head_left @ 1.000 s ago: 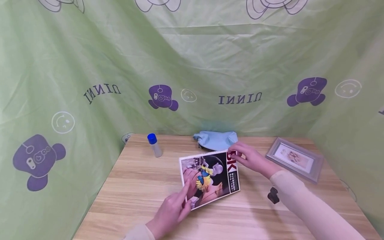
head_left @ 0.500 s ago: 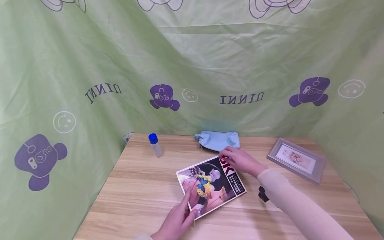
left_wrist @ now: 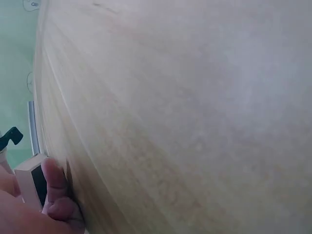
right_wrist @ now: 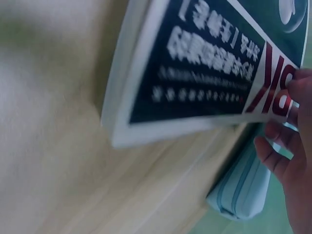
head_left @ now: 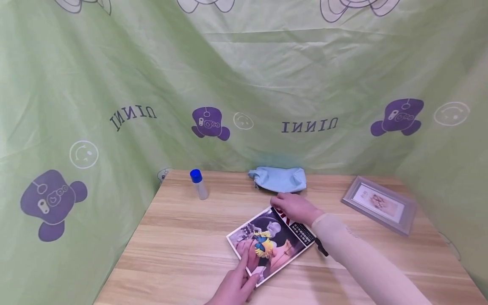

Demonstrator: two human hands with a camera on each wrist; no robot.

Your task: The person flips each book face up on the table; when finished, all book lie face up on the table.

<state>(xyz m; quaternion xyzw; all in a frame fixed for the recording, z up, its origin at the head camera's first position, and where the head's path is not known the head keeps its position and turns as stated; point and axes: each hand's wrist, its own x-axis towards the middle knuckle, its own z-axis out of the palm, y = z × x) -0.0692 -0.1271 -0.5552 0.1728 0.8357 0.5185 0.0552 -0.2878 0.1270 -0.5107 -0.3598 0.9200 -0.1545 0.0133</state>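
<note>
A thick book (head_left: 263, 237) with a picture cover, showing a blue butterfly on a yellow flower, lies turned at an angle over the table. My left hand (head_left: 235, 284) holds its near left edge, one finger stretched along the cover. At the far corner, beside the red lettering, my right hand (head_left: 295, 207) pinches the book. The right wrist view shows the book's dark lettered panel (right_wrist: 195, 73) and pale page edge, with the fingers at the red letters. Only part of the left hand (left_wrist: 56, 195) appears in the left wrist view, against the book's end.
Behind the right hand a light blue zip pouch (head_left: 280, 178) lies near the table's back edge. A blue-capped clear bottle (head_left: 199, 185) stands at the back left. To the right lies a grey picture frame (head_left: 379, 204). A green printed cloth (head_left: 244, 76) hangs around the wooden table (head_left: 171, 254).
The book has turned clockwise and come lower, toward the person. Both hands have moved with it, the right hand leftward and nearer, the left nearer. Pouch, bottle and frame stay put.
</note>
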